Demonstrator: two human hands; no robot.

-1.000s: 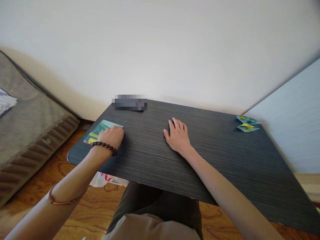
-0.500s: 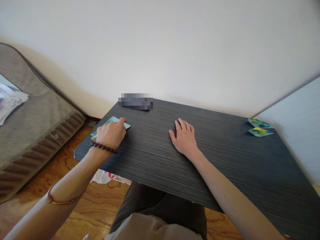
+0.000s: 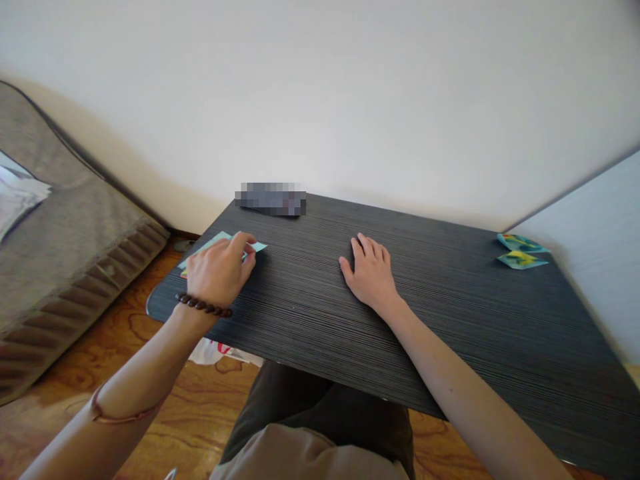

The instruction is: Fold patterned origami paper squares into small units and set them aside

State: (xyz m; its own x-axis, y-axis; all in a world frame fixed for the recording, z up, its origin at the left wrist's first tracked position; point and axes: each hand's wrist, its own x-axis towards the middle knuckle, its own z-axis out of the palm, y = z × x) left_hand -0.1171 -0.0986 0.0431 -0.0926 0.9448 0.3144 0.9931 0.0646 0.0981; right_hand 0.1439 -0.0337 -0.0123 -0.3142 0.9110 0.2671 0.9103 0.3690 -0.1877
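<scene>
At the left of the dark table, my left hand (image 3: 215, 267), with a brown bead bracelet at its wrist, pinches a pale blue sheet of paper (image 3: 261, 247) between thumb and index finger. The hand covers most of the sheet; a corner sticks out past the fingertips. Under it, a strip of more colourful paper (image 3: 183, 274) peeks out near the table's left edge. My right hand (image 3: 370, 270) lies flat on the middle of the table, fingers apart, holding nothing. Two folded paper pieces (image 3: 523, 259), blue-green and yellow, stand at the far right.
The black wood-grain table (image 3: 310, 320) backs onto a white wall (image 3: 350, 100). A blurred-out dark object (image 3: 270, 200) lies at its back left corner. To the left is a grey-brown sofa or bed (image 3: 75, 233); a white bag (image 3: 210, 351) with red print rests on the floor under the table.
My left hand has its thumb and index finger closer together on the blue sheet, whose corner has shifted slightly right and up. The right hand stays in place.
</scene>
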